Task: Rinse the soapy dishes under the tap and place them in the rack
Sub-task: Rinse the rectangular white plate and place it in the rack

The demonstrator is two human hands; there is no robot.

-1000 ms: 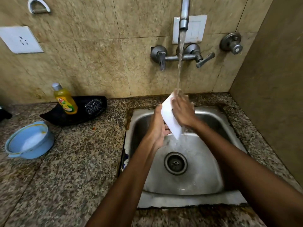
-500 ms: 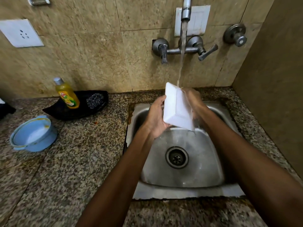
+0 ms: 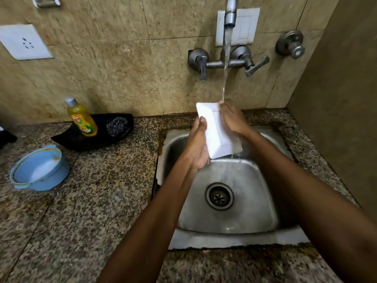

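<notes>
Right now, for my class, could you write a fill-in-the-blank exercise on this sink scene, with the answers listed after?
1. The left hand and right hand hold a white dish over the ____.
2. Water runs from the tap onto the ____ hand.
3. The yellow soap bottle stands on a ____ tray.
4. The bowl on the counter is ____ in colour.

Missing words: sink; right; black; blue

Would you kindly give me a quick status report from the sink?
Left hand grips white dish; right hand rubs it. Tap stream lands at its top edge. No rack in view.
</notes>
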